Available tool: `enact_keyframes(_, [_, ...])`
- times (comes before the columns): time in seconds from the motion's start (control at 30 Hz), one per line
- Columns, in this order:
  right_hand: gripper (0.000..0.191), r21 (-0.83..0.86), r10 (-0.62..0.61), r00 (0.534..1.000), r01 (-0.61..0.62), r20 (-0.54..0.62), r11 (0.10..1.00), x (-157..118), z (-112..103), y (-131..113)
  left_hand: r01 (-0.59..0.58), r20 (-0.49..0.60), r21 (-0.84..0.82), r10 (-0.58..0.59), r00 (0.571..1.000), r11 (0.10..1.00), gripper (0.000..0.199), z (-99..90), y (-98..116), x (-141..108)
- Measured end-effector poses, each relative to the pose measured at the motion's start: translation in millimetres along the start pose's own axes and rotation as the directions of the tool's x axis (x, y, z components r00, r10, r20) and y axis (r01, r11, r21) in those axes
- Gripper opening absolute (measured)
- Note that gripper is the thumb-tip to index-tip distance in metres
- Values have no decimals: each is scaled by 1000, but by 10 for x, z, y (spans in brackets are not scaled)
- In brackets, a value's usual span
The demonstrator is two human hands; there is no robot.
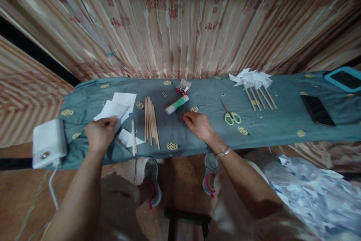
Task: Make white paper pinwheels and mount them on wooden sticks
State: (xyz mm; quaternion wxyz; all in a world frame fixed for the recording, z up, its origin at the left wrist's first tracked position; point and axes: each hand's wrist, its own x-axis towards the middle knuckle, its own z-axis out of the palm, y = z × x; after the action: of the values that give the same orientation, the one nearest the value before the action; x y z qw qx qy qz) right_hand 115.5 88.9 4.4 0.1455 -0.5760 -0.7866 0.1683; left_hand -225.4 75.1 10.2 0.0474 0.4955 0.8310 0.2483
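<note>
My left hand (100,132) is closed at the near edge of a small stack of white paper sheets (124,101), its thumb and fingers pinching a sheet. Just right of it lie a cut paper piece (126,138), a white pen-like stick (133,135) and several thin wooden sticks (151,122). My right hand (200,125) hovers over the cloth with its fingers curled together, and nothing shows in them. Beyond its fingertips are a green and white glue stick (177,104) and an open little box of metal pins (183,86). Green-handled scissors (231,115) lie to its right.
Several paper pinwheels on sticks (254,81) lie at the back right. A black phone (317,110) and a blue-framed device (345,78) sit farther right. A white box with a cable (49,142) stands at the left end. Below right is a bag of paper pieces (313,192).
</note>
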Motion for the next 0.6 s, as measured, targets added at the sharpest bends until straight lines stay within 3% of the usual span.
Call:
enact_keyframes(0.27, [24,4,5,1000,-5,7,1000,-23,-16,-1,111,-14,-172,-115,993,979,22,51,-47,37])
enact_keyframes(0.6, [23,22,10,999,-9,-34,1000,-36,5,92,119,13,-294,-121,993,948,8,-105,83,-68])
